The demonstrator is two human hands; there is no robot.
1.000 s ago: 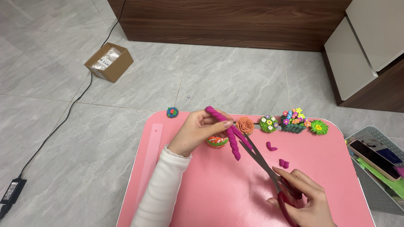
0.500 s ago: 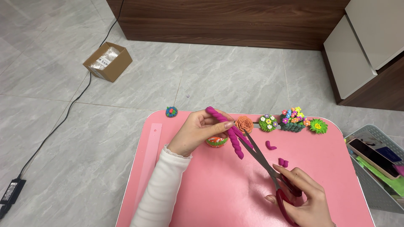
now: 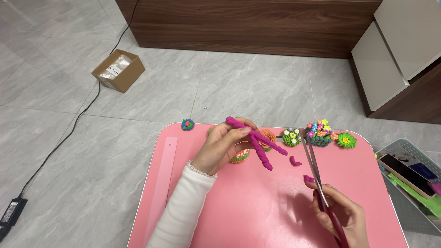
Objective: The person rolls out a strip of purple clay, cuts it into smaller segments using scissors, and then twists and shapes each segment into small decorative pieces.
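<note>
The right hand (image 3: 340, 218) and the scissors' handles (image 3: 337, 229) run off the bottom edge; the left hand (image 3: 223, 144) hides part of a small clay figure (image 3: 241, 156)

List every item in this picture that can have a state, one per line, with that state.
Left hand: pinching the clay rolls.
Clay rolls: magenta, twisted, two strands, held above the table.
Right hand: gripping scissors.
Scissors: blades nearly closed, pointing away.
Clay bits: cut off, lying loose.
Cardboard box: open, on the floor.
</note>
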